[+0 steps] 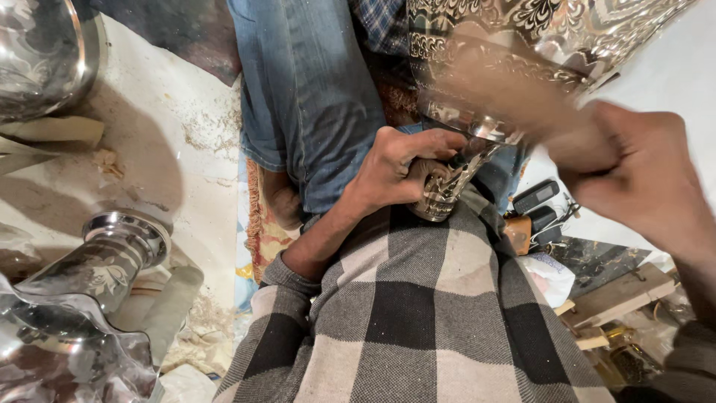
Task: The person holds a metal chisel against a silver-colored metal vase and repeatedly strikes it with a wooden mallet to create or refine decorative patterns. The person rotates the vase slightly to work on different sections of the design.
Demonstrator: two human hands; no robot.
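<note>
A large engraved silver vessel (537, 30) lies across my lap, its narrow stem (447, 186) pointing toward my checked sweater. My left hand (399, 168) is wrapped around that stem, holding it against my thigh. At the right, my right hand (641, 175) is a closed fist around a brownish wooden tool (514, 97). The tool is smeared by motion blur across the vessel's lower body, so its head cannot be made out.
A second silver vase (104, 257) lies at the lower left, and a shiny metal bowl (37, 52) sits at the top left. Two dark phones (537, 198) and wooden blocks (619, 295) lie to the right. Sawdust covers the pale floor (186, 127).
</note>
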